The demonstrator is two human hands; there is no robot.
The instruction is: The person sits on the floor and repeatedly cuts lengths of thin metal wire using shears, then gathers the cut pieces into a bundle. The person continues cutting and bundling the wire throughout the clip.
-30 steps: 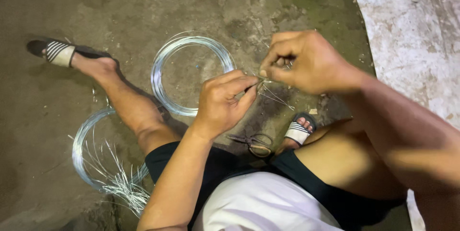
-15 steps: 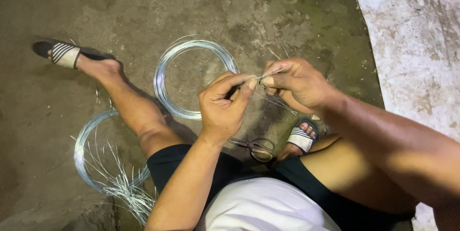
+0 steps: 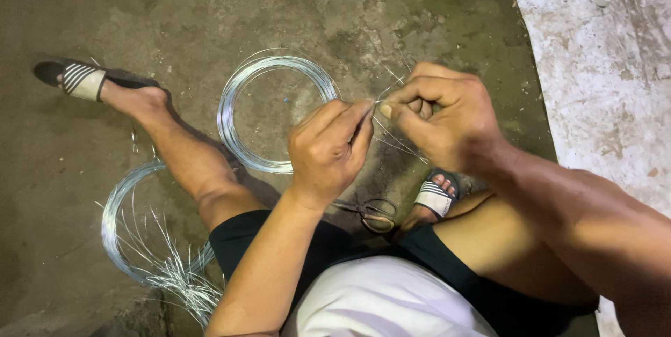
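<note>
Thin wire strands (image 3: 391, 134), silvery and very fine, run between the two hands just above the concrete floor (image 3: 140, 2). The left hand (image 3: 328, 148) pinches them between thumb and forefinger, its fingers (image 3: 360, 124) closed tight on the metal, and the right hand (image 3: 437, 117) is clenched round the same short stretch, thumb tip pressed against the left hand's fingertips. Loose ends fan out below and above the right fist.

Judged from its look, such wire is light, springy and slick, stiff enough to hold a bend yet apt to flick back, and its cut tips are likely sharp; it seems best gripped close to the working point, with fingertip pressure, where both hands have it.

Just beyond the left hand lies a wire coil (image 3: 276, 110) flat on the floor. A second coil (image 3: 129, 229) lies beside the outstretched left leg, with a spray of cut wire lengths (image 3: 175, 277) spilling from it. A pair of scissors (image 3: 370, 213) rests on the floor under the hands, near the right foot in a striped sandal (image 3: 435, 199). The other sandal (image 3: 80, 78) is on the left foot, well apart. A pale rough slab (image 3: 601, 64) borders the floor at the right
</note>
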